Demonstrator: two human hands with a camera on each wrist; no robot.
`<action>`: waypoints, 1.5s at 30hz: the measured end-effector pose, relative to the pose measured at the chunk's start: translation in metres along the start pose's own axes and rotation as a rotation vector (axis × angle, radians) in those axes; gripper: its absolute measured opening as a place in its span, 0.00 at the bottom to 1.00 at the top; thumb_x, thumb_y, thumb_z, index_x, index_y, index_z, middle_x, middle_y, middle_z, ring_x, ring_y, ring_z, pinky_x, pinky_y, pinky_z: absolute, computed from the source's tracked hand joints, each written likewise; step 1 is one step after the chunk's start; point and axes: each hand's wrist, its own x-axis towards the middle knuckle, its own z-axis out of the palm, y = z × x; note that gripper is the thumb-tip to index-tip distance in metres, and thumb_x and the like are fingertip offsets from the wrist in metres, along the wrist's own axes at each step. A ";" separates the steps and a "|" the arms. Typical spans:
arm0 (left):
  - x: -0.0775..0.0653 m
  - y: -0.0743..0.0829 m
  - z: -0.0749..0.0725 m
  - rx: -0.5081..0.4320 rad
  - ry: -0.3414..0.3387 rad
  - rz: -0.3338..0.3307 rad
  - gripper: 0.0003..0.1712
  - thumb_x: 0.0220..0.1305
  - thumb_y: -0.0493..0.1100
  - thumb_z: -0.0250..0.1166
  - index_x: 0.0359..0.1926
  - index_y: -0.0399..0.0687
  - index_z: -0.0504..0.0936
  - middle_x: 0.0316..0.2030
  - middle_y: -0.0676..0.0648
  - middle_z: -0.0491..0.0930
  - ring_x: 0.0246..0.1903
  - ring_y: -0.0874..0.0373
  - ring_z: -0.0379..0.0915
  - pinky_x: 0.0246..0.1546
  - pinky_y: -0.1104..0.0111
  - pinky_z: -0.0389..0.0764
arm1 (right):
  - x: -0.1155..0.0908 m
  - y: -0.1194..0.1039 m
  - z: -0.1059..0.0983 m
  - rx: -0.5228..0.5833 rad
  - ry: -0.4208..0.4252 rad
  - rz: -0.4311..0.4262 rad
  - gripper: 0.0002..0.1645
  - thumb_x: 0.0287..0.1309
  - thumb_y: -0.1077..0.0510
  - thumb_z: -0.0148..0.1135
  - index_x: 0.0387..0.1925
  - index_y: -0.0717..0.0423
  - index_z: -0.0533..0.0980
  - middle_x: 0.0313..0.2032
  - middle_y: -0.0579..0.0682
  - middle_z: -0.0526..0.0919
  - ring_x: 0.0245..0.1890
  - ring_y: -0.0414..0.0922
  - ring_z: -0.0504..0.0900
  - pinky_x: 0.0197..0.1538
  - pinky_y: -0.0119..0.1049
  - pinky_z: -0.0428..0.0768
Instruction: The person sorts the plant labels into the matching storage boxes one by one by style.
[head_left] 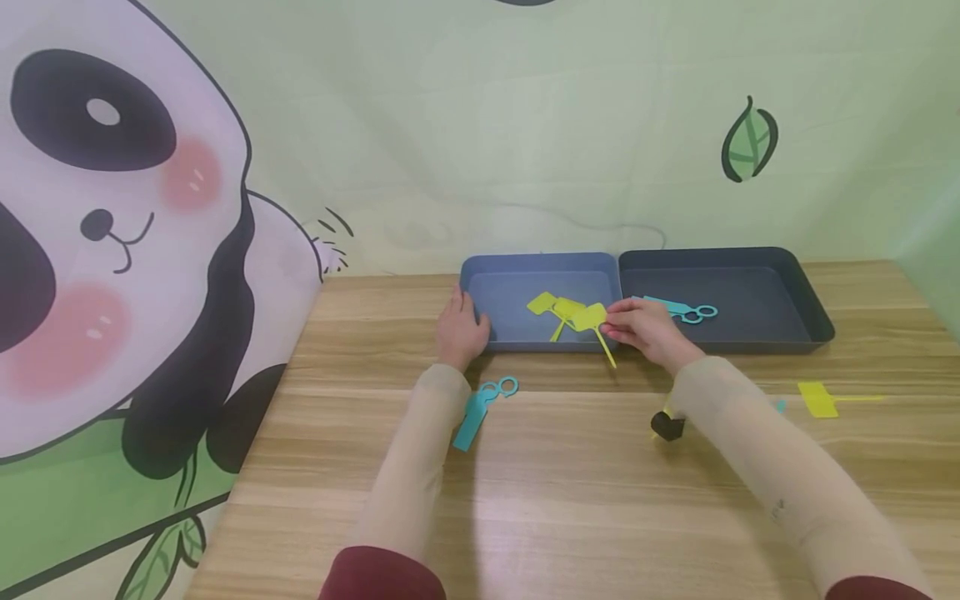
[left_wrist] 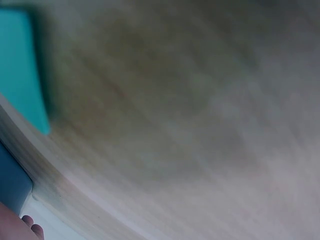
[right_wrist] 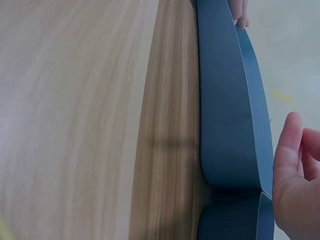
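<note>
My left hand (head_left: 461, 329) grips the left front corner of the blue tray (head_left: 540, 346), fingers along its side. Over this tray's right part, my right hand (head_left: 645, 329) pinches the edge of a yellow tag (head_left: 589, 317) with a thin tail. The tail reaches past the front rim. Two more yellow tags (head_left: 542, 302) lie in the blue tray, partly overlapped. Below my left hand, teal scissors (head_left: 472, 419) rest on the table, partly covered by the sleeve. A teal piece (left_wrist: 20, 65) fills the left wrist view's corner. That view barely shows my left hand.
A dark tray (head_left: 750, 343) adjoins the blue one on the right, with teal scissors (head_left: 675, 307) inside. On the table (head_left: 570, 500) lie a yellow tag (head_left: 817, 400) and a small black object (head_left: 667, 426). A patterned cloth wall (head_left: 450, 125) stands behind the trays.
</note>
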 end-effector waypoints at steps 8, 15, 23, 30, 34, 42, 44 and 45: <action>0.000 0.002 -0.001 0.005 -0.001 -0.001 0.36 0.63 0.53 0.42 0.65 0.36 0.51 0.68 0.41 0.43 0.67 0.51 0.43 0.66 0.62 0.50 | 0.009 0.001 0.005 0.009 0.031 0.006 0.08 0.56 0.70 0.50 0.38 0.63 0.67 0.21 0.45 0.78 0.22 0.36 0.79 0.30 0.23 0.79; -0.001 0.001 -0.001 -0.002 -0.001 0.000 0.36 0.62 0.53 0.42 0.65 0.36 0.51 0.68 0.41 0.43 0.67 0.50 0.43 0.66 0.62 0.49 | 0.014 -0.002 0.010 0.099 0.092 0.058 0.09 0.56 0.70 0.49 0.40 0.62 0.66 0.32 0.49 0.73 0.24 0.36 0.79 0.34 0.23 0.79; 0.000 0.000 0.001 0.004 0.011 -0.007 0.35 0.62 0.53 0.41 0.65 0.36 0.52 0.68 0.42 0.42 0.67 0.51 0.43 0.66 0.62 0.50 | 0.023 -0.003 0.015 0.308 0.122 0.090 0.09 0.54 0.72 0.48 0.36 0.59 0.65 0.37 0.50 0.68 0.26 0.37 0.79 0.38 0.22 0.79; 0.000 0.001 0.000 -0.009 0.008 -0.005 0.35 0.62 0.53 0.42 0.65 0.36 0.52 0.68 0.41 0.43 0.67 0.50 0.44 0.67 0.62 0.49 | 0.027 -0.004 0.020 0.535 0.109 0.095 0.08 0.57 0.72 0.42 0.36 0.60 0.64 0.39 0.52 0.67 0.29 0.41 0.78 0.39 0.25 0.79; -0.001 0.000 0.000 -0.018 0.006 -0.008 0.35 0.62 0.53 0.42 0.65 0.36 0.52 0.68 0.42 0.43 0.67 0.50 0.43 0.67 0.62 0.49 | 0.030 -0.005 0.024 0.625 0.124 0.097 0.09 0.57 0.73 0.42 0.37 0.59 0.64 0.47 0.53 0.66 0.32 0.42 0.78 0.41 0.25 0.79; 0.000 0.000 0.001 -0.006 0.019 -0.008 0.35 0.62 0.53 0.42 0.65 0.36 0.53 0.68 0.41 0.44 0.67 0.50 0.45 0.66 0.63 0.49 | 0.034 -0.006 0.031 0.650 0.179 0.115 0.12 0.56 0.73 0.42 0.39 0.56 0.62 0.63 0.54 0.57 0.34 0.42 0.78 0.43 0.24 0.78; 0.000 0.000 0.001 -0.009 0.021 -0.010 0.35 0.62 0.53 0.42 0.65 0.36 0.53 0.68 0.41 0.44 0.67 0.50 0.45 0.66 0.63 0.49 | 0.035 -0.005 0.032 0.637 0.191 0.113 0.12 0.56 0.73 0.42 0.39 0.57 0.62 0.63 0.54 0.57 0.34 0.42 0.78 0.43 0.24 0.78; 0.000 0.000 0.002 -0.008 0.020 -0.011 0.35 0.62 0.53 0.42 0.65 0.36 0.53 0.68 0.41 0.44 0.67 0.50 0.45 0.66 0.63 0.49 | 0.036 -0.004 0.033 0.623 0.196 0.112 0.11 0.56 0.73 0.43 0.39 0.57 0.63 0.63 0.54 0.58 0.34 0.42 0.78 0.43 0.24 0.78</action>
